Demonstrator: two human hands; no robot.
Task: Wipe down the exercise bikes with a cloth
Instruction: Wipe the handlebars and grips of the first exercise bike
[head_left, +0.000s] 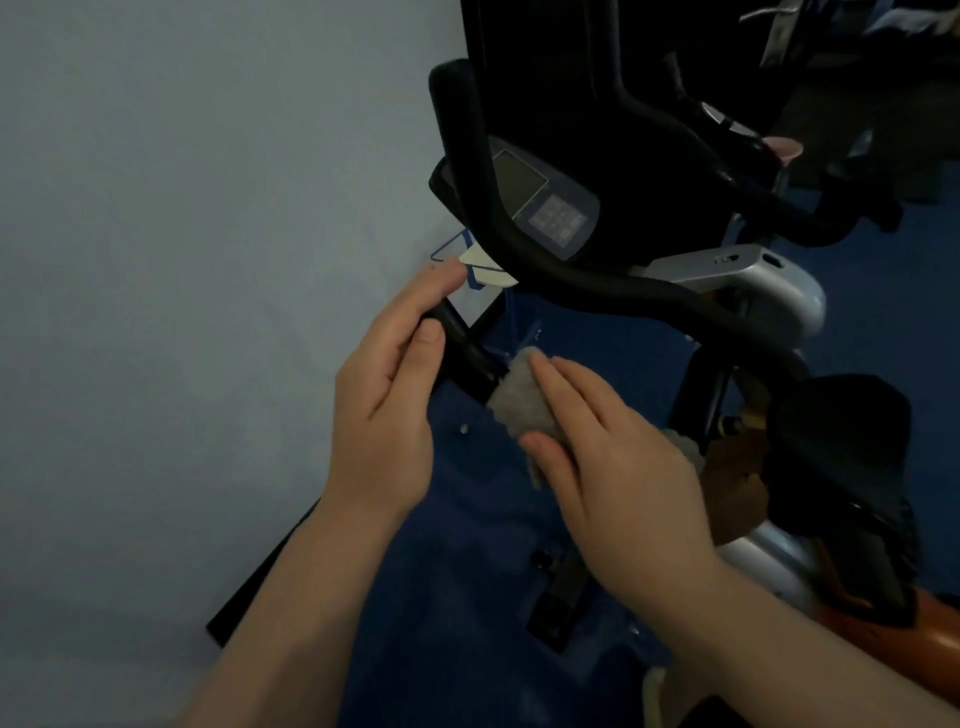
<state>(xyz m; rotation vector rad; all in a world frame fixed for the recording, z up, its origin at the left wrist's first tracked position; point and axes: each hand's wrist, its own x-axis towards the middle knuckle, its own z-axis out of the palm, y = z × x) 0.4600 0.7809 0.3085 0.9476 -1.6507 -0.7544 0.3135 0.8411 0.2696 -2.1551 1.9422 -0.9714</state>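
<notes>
Cloth (521, 402) pinched around handlebar (467, 348) by right hand (618, 457); left hand (395, 384) grips bar.

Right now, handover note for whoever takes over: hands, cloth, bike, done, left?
Left hand: grips the near end of the black handlebar, steadying it.
Right hand: presses the grey cloth onto the same bar, just beside the left hand.
Bike: against the pale wall, console above the bar, black saddle at right.
Done: cannot tell how much is wiped.
Left: likely the rest of the bar, console, saddle, frame, other bikes.
</notes>
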